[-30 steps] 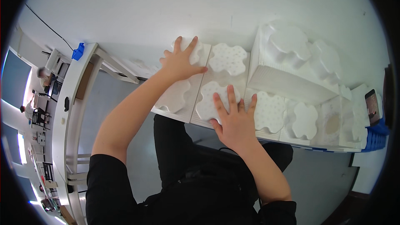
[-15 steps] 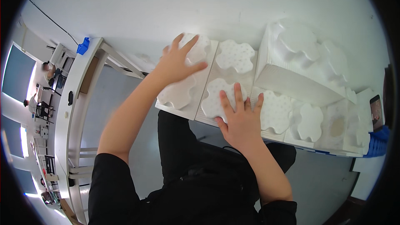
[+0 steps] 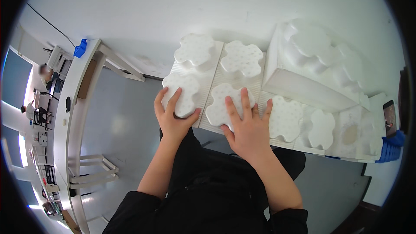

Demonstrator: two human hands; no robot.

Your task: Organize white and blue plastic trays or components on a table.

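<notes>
Thick white wavy-edged blocks, like foam with speckled tops, lie on ribbed white boards before me. My left hand point(image 3: 172, 119) straddles the near-left block point(image 3: 181, 89), a finger along its left side and the thumb at its right edge. On the middle near block point(image 3: 222, 104), my right hand point(image 3: 250, 128) rests with fingers spread and the thumb by its front edge. Behind these stand a far-left block point(image 3: 194, 48) and a far-middle block point(image 3: 241, 57), both untouched. To the right of my right hand sits another wavy block point(image 3: 286, 117).
A smaller white block point(image 3: 321, 128) lies further right. A raised white box point(image 3: 307, 89) with larger wavy forms stands against the wall. A phone point(image 3: 390, 117) leans at the far right. On the left are a long white table point(image 3: 71, 125), a blue bin point(image 3: 80, 48) and people in the background.
My left hand has come down and nearer from the far-left block onto the near-left one, uncovering the far-left block. My right hand has stayed on the middle near block.
</notes>
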